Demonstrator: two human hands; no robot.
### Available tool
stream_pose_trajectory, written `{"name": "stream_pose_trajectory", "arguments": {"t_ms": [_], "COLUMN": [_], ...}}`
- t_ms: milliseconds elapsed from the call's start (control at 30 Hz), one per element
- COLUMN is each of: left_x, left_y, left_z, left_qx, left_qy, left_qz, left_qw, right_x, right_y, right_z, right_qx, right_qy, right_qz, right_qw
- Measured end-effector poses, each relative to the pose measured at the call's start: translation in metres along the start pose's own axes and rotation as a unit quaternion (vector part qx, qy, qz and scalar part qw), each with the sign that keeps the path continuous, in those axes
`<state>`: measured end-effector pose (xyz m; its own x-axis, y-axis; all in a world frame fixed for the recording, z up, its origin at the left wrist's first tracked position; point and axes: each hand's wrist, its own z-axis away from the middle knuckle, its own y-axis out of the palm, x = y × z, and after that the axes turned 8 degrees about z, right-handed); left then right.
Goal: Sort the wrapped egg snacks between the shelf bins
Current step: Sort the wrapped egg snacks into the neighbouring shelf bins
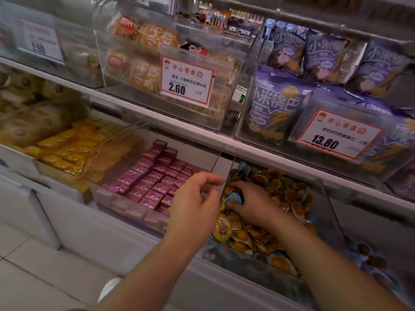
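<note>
Egg snacks (265, 212): heaped in clear bin (325, 198). Left of bin: purple boxes (155, 182); left hand (193, 203) hovering, loosely curled, holding nothing. Inside bin: right hand (249, 203) pinching blue-wrapped snack (234, 198). Risk: neighbouring wrappers dragged out, spilling over bin's front.

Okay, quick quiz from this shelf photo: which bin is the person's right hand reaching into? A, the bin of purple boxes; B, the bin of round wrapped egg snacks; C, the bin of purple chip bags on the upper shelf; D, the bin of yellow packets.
B: the right hand is down among the round wrapped egg snacks, fingers curled on a blue-edged one, while the left hand hovers by the purple boxes.
</note>
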<state>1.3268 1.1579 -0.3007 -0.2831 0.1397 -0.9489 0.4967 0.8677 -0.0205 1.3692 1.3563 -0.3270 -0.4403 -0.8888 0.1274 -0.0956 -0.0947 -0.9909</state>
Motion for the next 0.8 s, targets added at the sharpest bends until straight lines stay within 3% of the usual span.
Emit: {"name": "stream_pose_trajectory", "arguments": {"t_ms": [167, 267, 300, 367, 467, 500, 567, 667, 700, 733, 800], "left_x": [-0.003, -0.005, -0.006, -0.008, -0.004, -0.002, 0.003, 0.006, 0.007, 0.007, 0.005], "left_y": [0.014, 0.033, 0.042, 0.061, 0.080, 0.083, 0.085, 0.082, 0.081, 0.080, 0.078], "left_z": [0.010, 0.020, 0.023, 0.026, 0.020, 0.018, 0.013, 0.006, 0.006, 0.006, 0.007], "left_qx": [0.024, 0.079, 0.093, 0.100, 0.093, 0.086, 0.060, 0.033, 0.027, 0.027, 0.039], "left_qy": [0.030, 0.011, -0.023, -0.167, -0.360, -0.375, -0.370, -0.374, -0.382, -0.386, -0.385], "left_qz": [0.012, 0.033, 0.063, 0.188, 0.371, 0.402, 0.424, 0.401, 0.392, 0.384, 0.360], "left_qw": [0.999, 0.996, 0.993, 0.963, 0.851, 0.831, 0.825, 0.835, 0.836, 0.838, 0.849], "right_x": [-0.024, -0.032, -0.032, -0.025, -0.011, -0.008, -0.010, -0.019, -0.026, -0.033, -0.041], "right_y": [-0.022, -0.040, -0.045, -0.053, -0.048, -0.042, -0.037, -0.045, -0.045, -0.043, -0.036], "right_z": [0.020, 0.040, 0.049, 0.068, 0.092, 0.096, 0.094, 0.066, 0.047, 0.026, -0.011], "right_qx": [-0.077, -0.111, -0.121, -0.139, -0.087, -0.058, -0.019, -0.089, -0.124, -0.121, -0.073], "right_qy": [0.053, 0.086, 0.089, 0.047, -0.039, -0.065, -0.100, 0.037, 0.098, 0.136, 0.119], "right_qz": [-0.168, -0.286, -0.323, -0.339, -0.301, -0.260, -0.222, -0.414, -0.406, -0.334, -0.157], "right_qw": [0.981, 0.948, 0.934, 0.929, 0.949, 0.962, 0.970, 0.905, 0.900, 0.925, 0.978]}}
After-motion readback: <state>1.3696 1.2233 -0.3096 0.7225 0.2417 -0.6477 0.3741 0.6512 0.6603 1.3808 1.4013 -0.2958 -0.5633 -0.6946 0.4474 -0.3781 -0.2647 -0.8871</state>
